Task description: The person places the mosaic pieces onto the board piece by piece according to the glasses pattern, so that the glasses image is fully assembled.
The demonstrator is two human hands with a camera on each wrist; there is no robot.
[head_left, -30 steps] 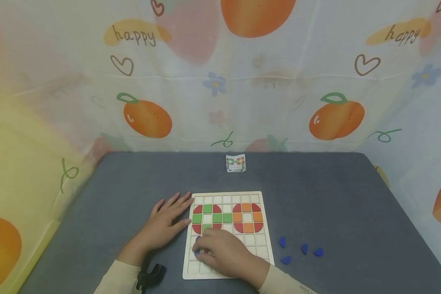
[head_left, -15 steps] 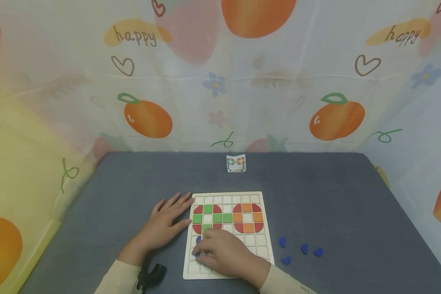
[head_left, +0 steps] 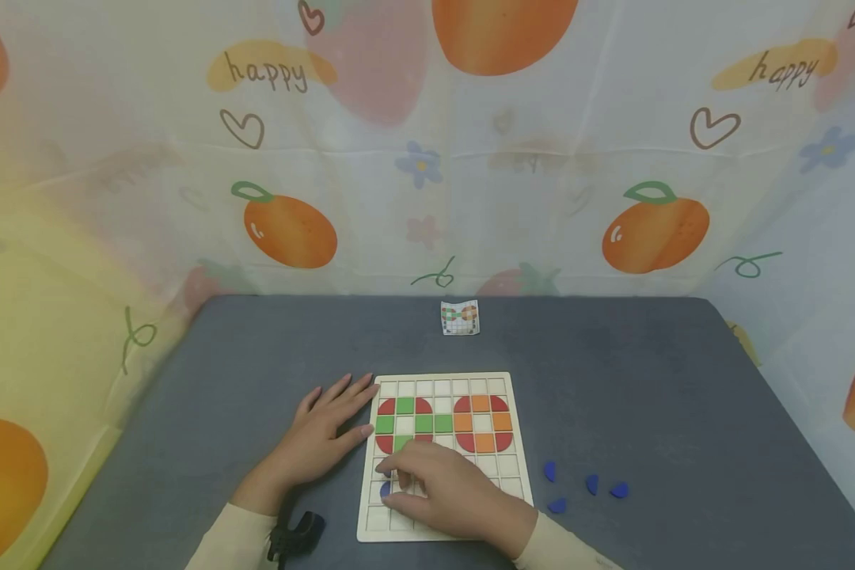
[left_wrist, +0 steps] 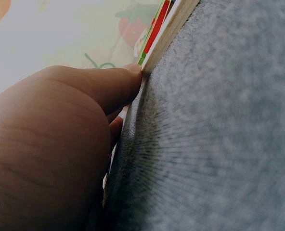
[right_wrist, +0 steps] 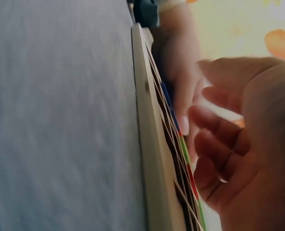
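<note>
A pale wooden grid board [head_left: 445, 374] lies on the dark table, its upper squares filled with red, green and orange pieces. My left hand [head_left: 313, 447] rests flat beside it with fingers spread, thumb and fingertips at its left edge. Over the lower left squares hovers my right hand [head_left: 452, 489], thumb and index finger apart with nothing between them. Just by that thumb, a blue rounded piece [head_left: 385, 490] sits in a left-column square. Another blue bit above it is mostly hidden by the fingers. In the right wrist view the right hand's fingers [right_wrist: 219, 122] are loosely bent, clear of the board.
Several loose blue rounded pieces [head_left: 550, 472] lie on the table right of the board. A small printed pattern card [head_left: 460, 326] is at the far edge. A black strap-like device [head_left: 298, 537] sits by the left wrist. A fruit-print cloth [head_left: 427, 158] hangs behind the table.
My right hand has let go of the blue piece in the left column; its thumb and index finger have parted and drawn slightly right. The left hand stays in place.
</note>
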